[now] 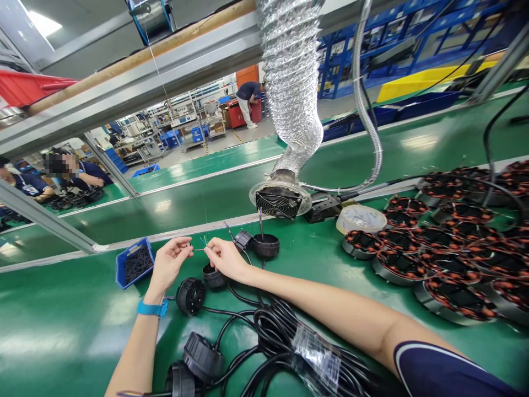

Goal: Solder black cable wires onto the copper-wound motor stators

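My left hand (171, 263), with a blue band at the wrist, has its fingers pinched on a tiny dark piece at the end of a thin wire. Just to its right, my right hand (225, 258) pinches the thin coloured wires (203, 241), their blue and green ends spread above the fingertips. A black round cap (214, 277) sits under my right hand. Another black cap (190, 296) lies on its side below my left hand. Black cables (275, 325), partly wrapped in clear film, run from the caps toward the front edge.
A blue bin (134, 263) of small black parts stands left. Further right are a black cup (265, 246), a fan (279, 203) under a silver duct (291, 82), a tape roll (361, 219) and several copper-wound rings (403, 264). Other people work in the background.
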Demonstrator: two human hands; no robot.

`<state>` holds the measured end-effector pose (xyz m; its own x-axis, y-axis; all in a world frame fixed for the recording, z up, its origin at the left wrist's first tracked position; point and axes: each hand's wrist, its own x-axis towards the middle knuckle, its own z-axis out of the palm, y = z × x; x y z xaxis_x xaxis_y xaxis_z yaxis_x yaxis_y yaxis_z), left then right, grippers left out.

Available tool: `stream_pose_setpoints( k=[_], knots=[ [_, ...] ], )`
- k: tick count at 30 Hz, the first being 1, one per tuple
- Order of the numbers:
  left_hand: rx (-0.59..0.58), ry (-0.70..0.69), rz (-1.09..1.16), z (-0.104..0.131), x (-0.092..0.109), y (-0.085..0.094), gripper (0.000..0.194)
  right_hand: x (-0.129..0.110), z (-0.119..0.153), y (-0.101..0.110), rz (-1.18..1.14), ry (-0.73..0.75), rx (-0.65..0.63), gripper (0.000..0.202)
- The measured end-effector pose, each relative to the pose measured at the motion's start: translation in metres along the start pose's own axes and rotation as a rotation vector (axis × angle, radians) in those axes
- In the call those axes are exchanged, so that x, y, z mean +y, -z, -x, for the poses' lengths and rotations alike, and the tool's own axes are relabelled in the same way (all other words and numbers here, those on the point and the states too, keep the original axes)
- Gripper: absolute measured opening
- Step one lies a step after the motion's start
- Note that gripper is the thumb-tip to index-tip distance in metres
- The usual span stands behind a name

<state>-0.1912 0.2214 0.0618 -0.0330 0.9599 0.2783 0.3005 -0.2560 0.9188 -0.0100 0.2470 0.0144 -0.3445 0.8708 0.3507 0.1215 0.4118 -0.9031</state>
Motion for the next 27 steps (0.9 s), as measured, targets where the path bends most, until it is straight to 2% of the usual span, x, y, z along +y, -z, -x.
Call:
stream_pose_setpoints(
  k=[12, 27],
  knots=[
    [-0.061, -0.025, -0.116, 0.0005, 0.0017, 0.0031, 0.033, 0.0020, -0.0002, -0.0007, 0.018, 0.025, 0.002, 0.014],
    [-0.039, -0.016, -0.108, 0.0009, 0.0032, 0.0035, 0.032, 0.0001, 0.0002, 0.0004, 0.017, 0.014, -0.011, 0.014]
  ],
)
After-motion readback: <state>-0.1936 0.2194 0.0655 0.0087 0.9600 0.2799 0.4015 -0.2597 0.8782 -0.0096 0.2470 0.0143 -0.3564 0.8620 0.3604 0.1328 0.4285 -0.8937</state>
